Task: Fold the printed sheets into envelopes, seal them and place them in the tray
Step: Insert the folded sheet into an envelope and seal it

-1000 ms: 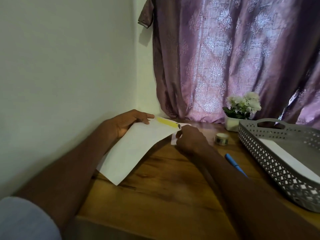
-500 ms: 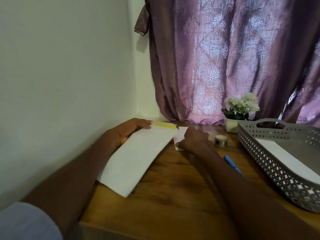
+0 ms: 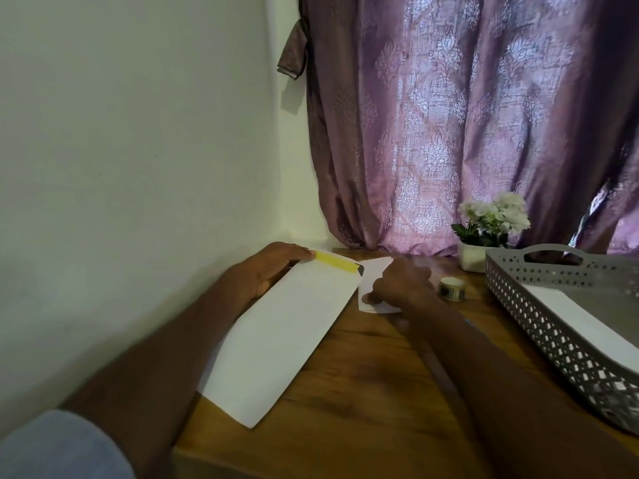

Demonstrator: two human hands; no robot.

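Observation:
A long white envelope (image 3: pixel 287 333) with a yellow strip along its far end is tilted above the wooden table (image 3: pixel 363 392) on the left. My left hand (image 3: pixel 273 271) grips its far left corner. My right hand (image 3: pixel 397 286) rests just right of the envelope's far end, fingers pinching a small folded white paper (image 3: pixel 371 271) lying on the table. At the right stands a grey perforated tray (image 3: pixel 539 326) holding a white envelope (image 3: pixel 587 326).
A roll of tape (image 3: pixel 451 288) lies beyond my right hand. A white pot of white flowers (image 3: pixel 491 229) stands at the back by the purple curtain (image 3: pixel 466 126). A white wall (image 3: pixel 138 150) closes the left side. A blue pen peeks out behind my right forearm.
The envelope has dropped lower and flatter toward the table. My right hand has left the envelope's corner and moved onto the small folded paper.

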